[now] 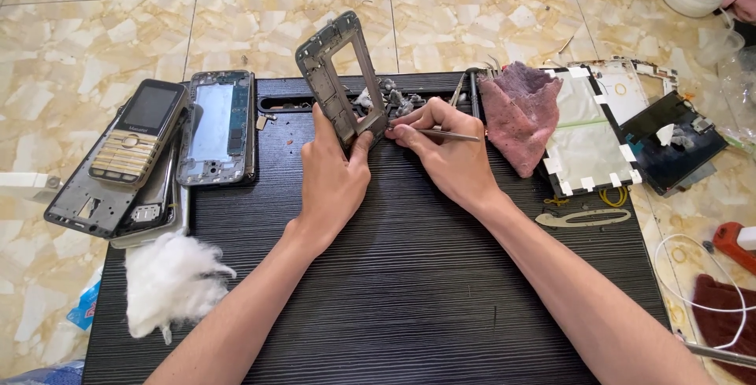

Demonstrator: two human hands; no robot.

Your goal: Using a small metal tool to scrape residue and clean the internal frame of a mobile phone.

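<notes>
A black ribbed worktop (409, 275) sits low on a floor of glossy beige marbled tiles (102, 31), which shows beyond and to both sides of the hands. The left hand (335, 172) is closed around the lower end of a grey metal phone frame with an open rectangular window (340, 78), holding it upright and tilted just above the far part of the worktop. The right hand (445, 153), touching the frame's lower corner, pinches thin silver tweezers (445, 134) whose tip points at that corner. Left of the left hand lies a stripped silver phone chassis (216, 125), and farther left a gold and black keypad phone (138, 133) rests on a stack of grey phone housings (87, 204). Nearer the person on that side sits a tuft of white cotton wool (169, 283). Just right of the right hand lies a crumpled pink cloth (520, 113), then a white panel with taped edges (587, 137) and a black screen panel (673, 149). A small blue packet (83, 306) peeks out at the worktop's left edge, its print too small to tell.
</notes>
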